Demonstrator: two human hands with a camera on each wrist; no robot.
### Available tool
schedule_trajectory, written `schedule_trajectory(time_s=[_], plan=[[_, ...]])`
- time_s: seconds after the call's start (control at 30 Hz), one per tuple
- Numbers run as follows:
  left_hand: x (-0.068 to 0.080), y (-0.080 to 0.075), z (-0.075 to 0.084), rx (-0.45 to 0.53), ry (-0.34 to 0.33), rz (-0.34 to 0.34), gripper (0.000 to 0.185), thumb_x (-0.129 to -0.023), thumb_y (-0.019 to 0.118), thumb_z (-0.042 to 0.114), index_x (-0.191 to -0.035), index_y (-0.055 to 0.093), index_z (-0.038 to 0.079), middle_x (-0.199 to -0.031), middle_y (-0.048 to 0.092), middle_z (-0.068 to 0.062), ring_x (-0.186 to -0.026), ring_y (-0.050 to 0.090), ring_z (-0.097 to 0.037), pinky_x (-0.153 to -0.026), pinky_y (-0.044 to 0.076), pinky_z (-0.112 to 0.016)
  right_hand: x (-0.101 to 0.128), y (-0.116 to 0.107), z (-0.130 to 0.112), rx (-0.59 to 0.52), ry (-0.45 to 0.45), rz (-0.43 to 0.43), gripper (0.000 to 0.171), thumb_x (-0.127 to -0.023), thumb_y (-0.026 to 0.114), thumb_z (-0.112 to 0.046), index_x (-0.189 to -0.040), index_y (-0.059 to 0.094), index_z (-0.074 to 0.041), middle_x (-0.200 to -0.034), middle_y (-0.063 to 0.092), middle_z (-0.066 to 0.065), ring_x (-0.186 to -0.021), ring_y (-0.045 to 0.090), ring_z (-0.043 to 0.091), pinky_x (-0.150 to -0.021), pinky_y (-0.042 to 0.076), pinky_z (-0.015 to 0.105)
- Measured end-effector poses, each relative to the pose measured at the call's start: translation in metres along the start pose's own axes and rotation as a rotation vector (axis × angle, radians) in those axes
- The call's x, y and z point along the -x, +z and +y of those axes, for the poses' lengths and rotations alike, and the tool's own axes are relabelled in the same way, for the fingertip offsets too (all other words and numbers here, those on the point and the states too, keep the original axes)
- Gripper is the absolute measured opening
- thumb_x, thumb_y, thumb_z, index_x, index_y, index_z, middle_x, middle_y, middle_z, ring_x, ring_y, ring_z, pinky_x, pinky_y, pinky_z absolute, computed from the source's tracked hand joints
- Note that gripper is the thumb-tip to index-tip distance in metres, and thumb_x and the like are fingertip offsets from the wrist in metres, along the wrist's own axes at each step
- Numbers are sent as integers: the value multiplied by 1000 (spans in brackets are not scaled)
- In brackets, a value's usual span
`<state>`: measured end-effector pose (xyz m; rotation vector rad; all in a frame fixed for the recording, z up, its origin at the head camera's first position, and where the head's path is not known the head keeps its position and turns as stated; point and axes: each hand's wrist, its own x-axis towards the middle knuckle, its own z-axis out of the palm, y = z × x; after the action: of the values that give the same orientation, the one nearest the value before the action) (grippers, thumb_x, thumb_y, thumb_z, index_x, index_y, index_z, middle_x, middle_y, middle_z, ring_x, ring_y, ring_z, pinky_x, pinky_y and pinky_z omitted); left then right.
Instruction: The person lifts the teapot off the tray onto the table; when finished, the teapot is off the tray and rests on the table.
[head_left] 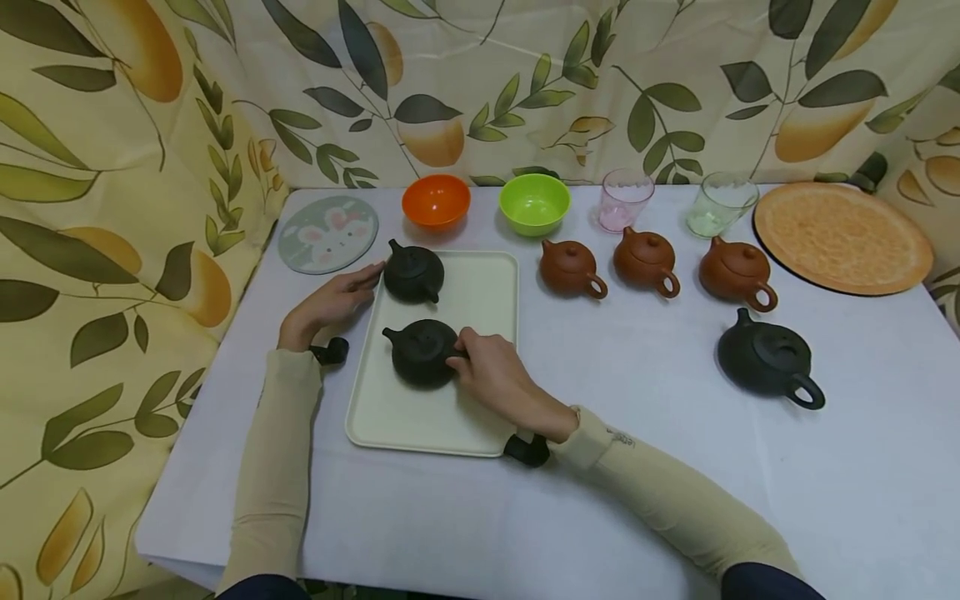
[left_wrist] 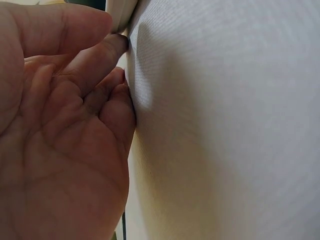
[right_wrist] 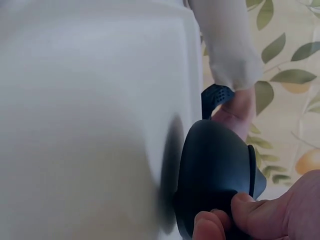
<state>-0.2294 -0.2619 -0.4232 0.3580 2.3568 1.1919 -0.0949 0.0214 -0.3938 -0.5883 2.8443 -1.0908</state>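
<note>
Two black teapots (head_left: 422, 352) mid-tray (head_left: 480, 283), edges free

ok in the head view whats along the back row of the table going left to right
round rabbit mat → orange bowl → green bowl → pink glass → clear glass → round orange tray

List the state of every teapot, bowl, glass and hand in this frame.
near black teapot: on tray, lidded, handle gripped by right hand
far black teapot: on tray, lidded, touched by left hand
third black teapot: on table, lidded, untouched
three brown teapots: lidded, upright
orange bowl, green bowl: upright, empty
two glasses: upright
</note>
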Motion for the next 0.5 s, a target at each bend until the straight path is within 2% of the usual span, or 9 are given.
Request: schedule_trajectory(time_s=[0.33,0.5], plan=[[0,3,0,-7,-9,4,58,-102,45,11,-155,22,11,-159,26,-9,-148,22,-24,-122,12,-43,24,-25,10,-42,17,14,12,-90,69,-13,-88,61,-5,-87,72,11,-64,62,17,-55,46,26],[0,2,3,2,-23,6,58,-102,46,11,-155,22,11,-159,26,-9,-148,22,-24,-122,12,-43,36,-37,21,-35,44,50,13,-89,71,-14,-89,62,-5,-85,73,10,-58,56,12,-51,40,24]])
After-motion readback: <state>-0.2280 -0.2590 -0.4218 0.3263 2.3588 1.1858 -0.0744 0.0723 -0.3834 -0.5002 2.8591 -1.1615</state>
